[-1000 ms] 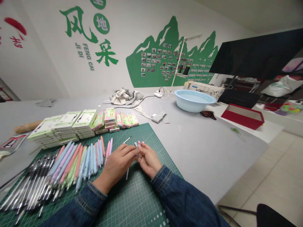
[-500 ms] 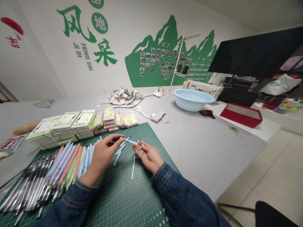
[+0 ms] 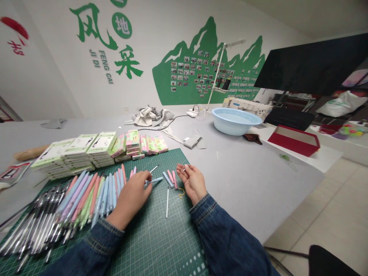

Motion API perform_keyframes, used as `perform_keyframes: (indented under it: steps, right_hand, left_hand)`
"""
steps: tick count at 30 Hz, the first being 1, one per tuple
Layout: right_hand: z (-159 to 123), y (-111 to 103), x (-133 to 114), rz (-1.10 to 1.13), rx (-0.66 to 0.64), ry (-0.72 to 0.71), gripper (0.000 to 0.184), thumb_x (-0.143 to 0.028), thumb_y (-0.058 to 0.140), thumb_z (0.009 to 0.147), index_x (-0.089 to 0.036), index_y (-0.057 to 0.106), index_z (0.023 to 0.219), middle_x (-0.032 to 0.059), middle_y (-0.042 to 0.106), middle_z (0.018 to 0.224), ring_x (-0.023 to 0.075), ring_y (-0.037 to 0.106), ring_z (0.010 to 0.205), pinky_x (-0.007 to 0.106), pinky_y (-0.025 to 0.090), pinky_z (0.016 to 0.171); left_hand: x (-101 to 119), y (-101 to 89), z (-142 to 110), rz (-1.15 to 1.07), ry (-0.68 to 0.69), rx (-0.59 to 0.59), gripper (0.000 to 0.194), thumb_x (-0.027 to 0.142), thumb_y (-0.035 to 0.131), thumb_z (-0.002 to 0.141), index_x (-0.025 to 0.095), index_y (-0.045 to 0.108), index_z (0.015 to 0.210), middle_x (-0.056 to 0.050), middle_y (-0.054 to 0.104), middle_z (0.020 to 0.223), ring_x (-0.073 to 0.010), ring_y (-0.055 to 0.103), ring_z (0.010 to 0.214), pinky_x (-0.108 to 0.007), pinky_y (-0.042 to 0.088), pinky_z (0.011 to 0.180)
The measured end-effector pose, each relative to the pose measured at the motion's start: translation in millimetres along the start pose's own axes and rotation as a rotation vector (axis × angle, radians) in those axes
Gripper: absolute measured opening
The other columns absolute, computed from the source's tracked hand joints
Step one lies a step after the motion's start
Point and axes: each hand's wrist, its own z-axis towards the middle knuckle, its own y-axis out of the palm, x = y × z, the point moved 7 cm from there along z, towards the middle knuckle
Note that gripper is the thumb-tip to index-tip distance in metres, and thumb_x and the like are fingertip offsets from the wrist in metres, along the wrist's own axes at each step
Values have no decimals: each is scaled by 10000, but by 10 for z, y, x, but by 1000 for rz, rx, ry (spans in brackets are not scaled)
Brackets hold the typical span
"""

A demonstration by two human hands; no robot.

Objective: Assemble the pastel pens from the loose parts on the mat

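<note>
My left hand (image 3: 132,194) is low over the green cutting mat (image 3: 149,237), its thumb and fingers closed on a light blue pen barrel (image 3: 156,179). My right hand (image 3: 194,183) is raised palm up at the mat's right edge. Its fingers are curled, with a small pale tip between them that I cannot identify. Between the hands lie a blue barrel part (image 3: 168,179) and two pink barrel parts (image 3: 174,179). A thin white pen refill (image 3: 167,202) lies below them, and another refill (image 3: 154,168) is farther back. Beside my right hand is a small yellow loop (image 3: 181,193).
Left of my hands lie a row of pastel pens (image 3: 94,195) and many clear pens with black grips (image 3: 37,226). Behind them stand stacked white boxes (image 3: 102,147) and small pink-green boxes (image 3: 132,140). A blue basin (image 3: 235,122) and a red box (image 3: 293,140) are at the right.
My hands, earlier together on the blue barrel, have parted. My left hand has lowered with a blue barrel; my right hand has moved right, and the pink parts now show.
</note>
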Motion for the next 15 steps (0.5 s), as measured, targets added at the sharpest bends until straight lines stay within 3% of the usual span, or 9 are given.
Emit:
perform_keyframes:
  steps: [5, 8, 11, 15]
  right_hand:
    - [20, 0, -16, 5, -29, -25, 129, -72, 543, 823, -174, 464, 810, 90, 725, 749, 173, 713, 687, 286, 584, 665]
    - [7, 9, -34, 16, -31, -44, 135, -71, 552, 815, -173, 464, 811, 82, 721, 737, 174, 713, 686, 289, 582, 666]
    - [6, 6, -52, 27, -25, -44, 137, -68, 552, 813, -172, 463, 814, 82, 719, 734, 176, 712, 682, 293, 582, 667]
    - [14, -2, -54, 35, -22, -35, 130, -67, 545, 819, -168, 464, 819, 83, 715, 727, 176, 710, 676, 292, 582, 662]
  left_hand:
    - [189, 217, -31, 287, 86, -111, 115, 155, 461, 814, 199, 567, 813, -72, 551, 862, -224, 511, 861, -334, 379, 757]
    - [328, 297, 81, 243, 145, -121, 153, 182, 477, 829, 213, 602, 910, -75, 545, 931, -223, 501, 913, -326, 374, 784]
    - [439, 466, 206, 128, 190, -208, 170, 221, 488, 839, 239, 624, 940, -54, 550, 900, -206, 512, 895, -298, 375, 768]
    - [413, 618, 292, 109, 144, -254, 217, 162, 462, 817, 244, 619, 942, -44, 569, 856, -194, 533, 849, -283, 368, 726]
